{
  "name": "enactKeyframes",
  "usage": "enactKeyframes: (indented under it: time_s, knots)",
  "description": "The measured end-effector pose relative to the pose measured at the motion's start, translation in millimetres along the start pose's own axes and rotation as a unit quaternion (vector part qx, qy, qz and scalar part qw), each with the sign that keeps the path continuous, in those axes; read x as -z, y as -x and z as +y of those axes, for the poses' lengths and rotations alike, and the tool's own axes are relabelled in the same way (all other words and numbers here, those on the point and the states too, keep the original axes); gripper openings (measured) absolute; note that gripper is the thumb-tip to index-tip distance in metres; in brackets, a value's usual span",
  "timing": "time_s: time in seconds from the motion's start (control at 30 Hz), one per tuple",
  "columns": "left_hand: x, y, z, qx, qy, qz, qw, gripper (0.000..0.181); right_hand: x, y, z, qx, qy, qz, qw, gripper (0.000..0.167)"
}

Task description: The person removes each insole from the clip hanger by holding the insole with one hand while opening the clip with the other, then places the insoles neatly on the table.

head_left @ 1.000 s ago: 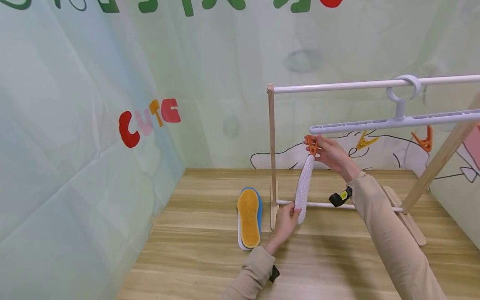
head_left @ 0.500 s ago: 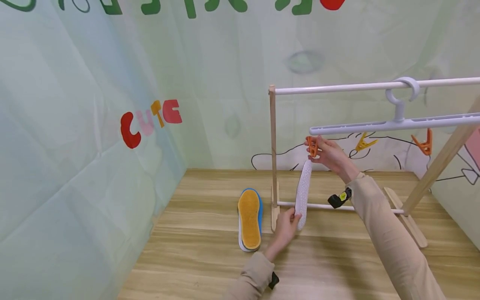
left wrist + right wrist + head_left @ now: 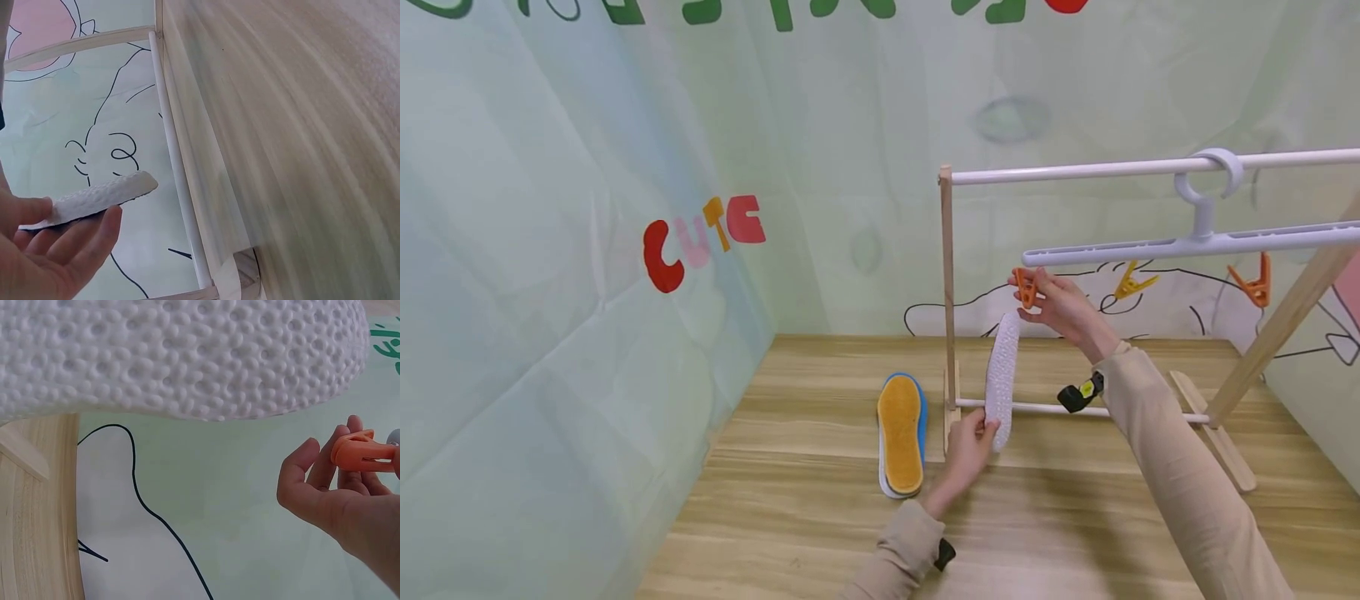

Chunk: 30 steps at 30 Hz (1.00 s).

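Observation:
My left hand (image 3: 967, 454) pinches the lower end of a white insole (image 3: 1002, 383) between thumb and fingers. The insole stands nearly upright, edge-on in the head view; its bumpy face (image 3: 187, 356) fills the top of the right wrist view. An orange clothespin (image 3: 1025, 288) hangs under the left end of the pale hanger (image 3: 1112, 252). My right hand (image 3: 1063, 308) holds this clothespin, thumb on one side and fingers on the other. The insole's top end is just below the clothespin, apart from it. In the left wrist view, my thumb lies on the insole (image 3: 103, 199), fingers beneath.
The hanger hooks over a rack's white top rod (image 3: 1075, 172). A yellow clothespin (image 3: 1131, 283) and another orange one (image 3: 1253, 282) hang farther right. Stacked insoles (image 3: 901, 433), orange on top, lie left of the rack's wooden post (image 3: 948, 275). A white lower rod (image 3: 1045, 408) runs behind the insole.
The insole's top end was at the clothespin's lower end a second ago; it has come down and left, away from it. The right hand stays on the clothespin, the left on the insole.

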State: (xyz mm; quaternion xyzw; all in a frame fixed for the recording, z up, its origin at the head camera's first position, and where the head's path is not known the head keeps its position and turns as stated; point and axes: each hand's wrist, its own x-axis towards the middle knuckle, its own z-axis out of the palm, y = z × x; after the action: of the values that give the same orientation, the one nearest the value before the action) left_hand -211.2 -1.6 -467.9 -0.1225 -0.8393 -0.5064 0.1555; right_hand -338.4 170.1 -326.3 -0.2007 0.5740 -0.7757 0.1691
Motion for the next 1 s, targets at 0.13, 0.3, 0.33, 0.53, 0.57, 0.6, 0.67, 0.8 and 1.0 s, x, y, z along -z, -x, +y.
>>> enactKeyframes:
  time_s: [0.13, 0.3, 0.33, 0.53, 0.57, 0.6, 0.67, 0.8, 1.0]
  knots:
    - [0.4, -0.9, -2.8, -0.004, 0.008, -0.002, 1.0, 0.01, 0.8, -0.6, 0.2, 0.005, -0.007, -0.005, 1.0, 0.042]
    - [1.3, -1.5, -7.9, -0.013, 0.022, 0.001, 0.9997, 0.01, 0.4, -0.6, -0.2, 0.019, -0.017, -0.009, 0.9996, 0.036]
    - [2.0, -1.2, -8.7, -0.012, 0.025, 0.001, 0.9996, 0.01, 0.2, -0.6, -0.2, 0.022, -0.017, -0.009, 0.9996, 0.035]
    - [8.1, 1.4, -10.7, -0.014, 0.016, 0.008, 0.9997, 0.01, -1.5, -0.2, -0.9, 0.032, -0.001, 0.008, 0.9995, 0.03]
    - [8.8, 1.8, -10.7, -0.013, 0.016, 0.009, 0.9997, 0.01, -1.6, -0.1, -0.8, 0.035, 0.002, 0.009, 0.9994, 0.032]
    - [9.4, 2.2, -10.8, -0.012, 0.016, 0.009, 0.9998, 0.01, -1.6, -0.1, -0.8, 0.036, 0.002, 0.01, 0.9993, 0.035]
    - [10.4, 2.6, -10.6, -0.009, 0.017, 0.009, 0.9998, 0.01, -1.3, 0.1, -0.7, 0.041, -0.001, 0.011, 0.9991, 0.041]
    - [11.1, 3.4, -10.8, -0.004, 0.02, 0.012, 0.9997, 0.01, -1.5, 1.3, -1.0, 0.043, -0.016, 0.013, 0.9988, 0.045]
    - [13.7, 5.9, -13.5, -0.005, 0.025, 0.019, 0.9995, 0.01, -2.0, 1.4, 0.1, 0.039, -0.037, 0.019, 0.9984, 0.032]
